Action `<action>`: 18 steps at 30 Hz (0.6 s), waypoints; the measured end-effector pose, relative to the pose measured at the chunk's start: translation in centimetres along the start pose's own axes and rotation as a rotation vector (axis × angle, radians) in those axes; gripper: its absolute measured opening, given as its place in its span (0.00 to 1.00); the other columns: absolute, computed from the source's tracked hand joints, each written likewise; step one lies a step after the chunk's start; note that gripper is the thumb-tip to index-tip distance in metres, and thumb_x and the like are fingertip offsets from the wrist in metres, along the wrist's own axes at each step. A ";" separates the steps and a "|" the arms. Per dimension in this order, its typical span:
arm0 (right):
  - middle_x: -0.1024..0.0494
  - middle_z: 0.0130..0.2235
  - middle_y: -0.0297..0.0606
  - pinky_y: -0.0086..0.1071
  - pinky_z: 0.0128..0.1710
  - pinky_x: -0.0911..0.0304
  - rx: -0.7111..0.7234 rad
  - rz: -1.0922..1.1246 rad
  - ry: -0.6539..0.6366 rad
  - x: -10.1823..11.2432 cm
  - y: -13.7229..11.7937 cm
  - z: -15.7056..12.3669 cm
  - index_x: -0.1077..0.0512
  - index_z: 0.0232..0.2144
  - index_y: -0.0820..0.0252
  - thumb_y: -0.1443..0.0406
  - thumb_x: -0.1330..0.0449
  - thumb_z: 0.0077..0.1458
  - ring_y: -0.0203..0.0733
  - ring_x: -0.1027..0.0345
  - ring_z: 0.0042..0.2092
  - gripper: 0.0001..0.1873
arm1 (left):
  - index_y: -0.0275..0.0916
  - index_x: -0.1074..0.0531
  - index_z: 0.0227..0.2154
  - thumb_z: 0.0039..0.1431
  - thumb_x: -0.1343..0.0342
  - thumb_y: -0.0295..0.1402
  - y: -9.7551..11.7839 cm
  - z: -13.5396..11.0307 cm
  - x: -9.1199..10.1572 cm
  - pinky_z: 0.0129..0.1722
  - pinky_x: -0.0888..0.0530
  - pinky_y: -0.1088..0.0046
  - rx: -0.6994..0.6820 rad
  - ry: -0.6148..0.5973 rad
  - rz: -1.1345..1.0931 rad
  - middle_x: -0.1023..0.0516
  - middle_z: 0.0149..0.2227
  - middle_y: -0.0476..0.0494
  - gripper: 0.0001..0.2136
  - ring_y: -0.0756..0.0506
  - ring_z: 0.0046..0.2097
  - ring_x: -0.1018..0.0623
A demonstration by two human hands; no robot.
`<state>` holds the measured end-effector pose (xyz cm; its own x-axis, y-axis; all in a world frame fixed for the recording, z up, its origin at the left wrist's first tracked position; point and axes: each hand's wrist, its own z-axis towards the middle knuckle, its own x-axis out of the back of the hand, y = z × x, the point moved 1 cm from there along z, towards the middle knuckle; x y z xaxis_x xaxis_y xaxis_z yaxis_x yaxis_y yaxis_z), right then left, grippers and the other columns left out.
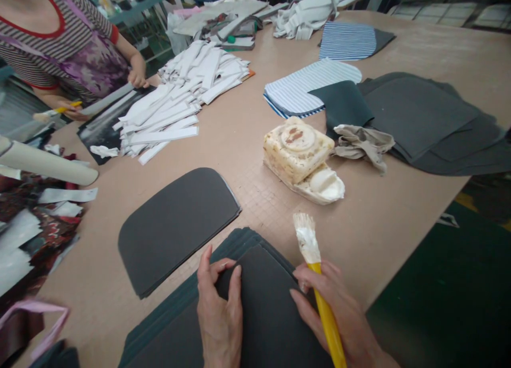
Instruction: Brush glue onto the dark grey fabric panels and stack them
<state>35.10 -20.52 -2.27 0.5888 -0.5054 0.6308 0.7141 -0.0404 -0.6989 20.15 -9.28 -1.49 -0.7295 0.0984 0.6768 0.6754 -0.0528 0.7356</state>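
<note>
At the near side of the surface (231,117), the head view shows a stack (175,304) of dark sheets under both hands. The left hand (219,315) has thumb and forefinger pinching an edge of the top sheet (275,309). The right hand (343,309) grips a yellow-handled brush (325,309), bristles coated white and pointing away; its thumb and forefinger also meet the sheet's right edge, though whether they pinch it I cannot tell. A rounded dark panel (179,229) lies just beyond the stack, and farther off to the right sits a crusted container (295,149) with white matter at its front. The step in hand looks like handling the top sheet with the brush kept ready; the next move seems to call for lifting or aligning that edge cleanly, bristles clear of it.
</note>
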 end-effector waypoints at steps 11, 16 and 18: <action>0.25 0.29 0.32 0.35 0.38 0.35 0.084 -0.091 0.065 -0.2 -0.2 0.7 0.34 0.40 0.56 0.74 0.46 0.51 0.38 0.30 0.32 0.14 | 0.39 0.44 0.56 0.55 0.47 0.41 -0.1 -0.2 -0.2 0.43 0.29 0.61 -0.020 0.012 0.021 0.24 0.34 0.46 0.27 0.45 0.39 0.24; 0.25 0.31 0.33 0.36 0.41 0.35 0.067 -0.102 0.032 -0.4 0.1 0.0 0.34 0.41 0.55 0.73 0.45 0.52 0.39 0.29 0.34 0.14 | 0.40 0.45 0.58 0.56 0.47 0.39 -0.4 -0.3 -0.3 0.41 0.29 0.62 -0.034 0.019 0.023 0.24 0.35 0.45 0.27 0.45 0.37 0.25; 0.25 0.31 0.33 0.36 0.41 0.36 0.081 -0.109 0.028 -0.4 0.2 -0.1 0.34 0.41 0.56 0.73 0.45 0.53 0.39 0.29 0.34 0.13 | 0.41 0.47 0.58 0.57 0.48 0.38 -0.6 -0.3 -0.5 0.40 0.29 0.62 -0.036 0.027 0.021 0.24 0.35 0.45 0.27 0.45 0.37 0.25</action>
<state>34.98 -20.45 -2.71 0.4960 -0.5256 0.6911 0.8022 -0.0272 -0.5964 20.03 -9.58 -2.24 -0.7182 0.0702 0.6923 0.6866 -0.0904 0.7214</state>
